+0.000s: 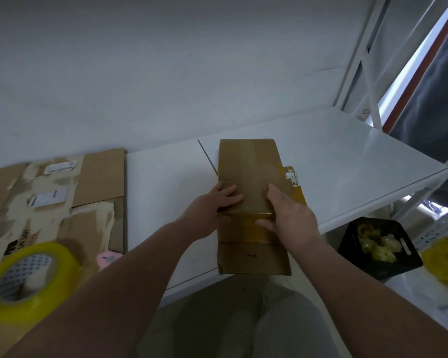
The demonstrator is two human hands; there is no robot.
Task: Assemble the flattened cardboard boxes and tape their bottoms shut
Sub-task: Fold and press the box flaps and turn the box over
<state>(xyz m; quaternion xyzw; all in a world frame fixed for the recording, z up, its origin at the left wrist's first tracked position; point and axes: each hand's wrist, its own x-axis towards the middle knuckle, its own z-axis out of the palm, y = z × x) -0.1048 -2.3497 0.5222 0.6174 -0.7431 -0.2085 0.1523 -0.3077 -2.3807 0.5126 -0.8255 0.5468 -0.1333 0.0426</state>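
Down at the near left corner sits a fat roll of yellow tape [23, 275], resting on a spread of flattened cardboard [62, 192] that covers the left end of the white bench [347, 156]; the sheets carry torn patches and a couple of white labels. Just beside the roll, at the near edge of that cardboard, a small pink object [108, 258] pokes out, too blurred to name

In the middle of the bench lies the cardboard box [248, 164], still mostly flat, long side running away from the person, its near end hanging slightly over the front edge. Yellowish tape bands cross it. The left hand [215, 205] grips the box's left edge, fingers [230, 193] laid on the top panel and the thumb tucked round below. The right hand [290, 218] rests on the right side of the same panel, its fingers fairly straight and spread, pressing down, thumb reaching across the taped band nearer the person

Further right, below the bench, stands a black bin [398, 264] holding crumpled yellowish tape, and a white shelf frame [360, 73] rises behind
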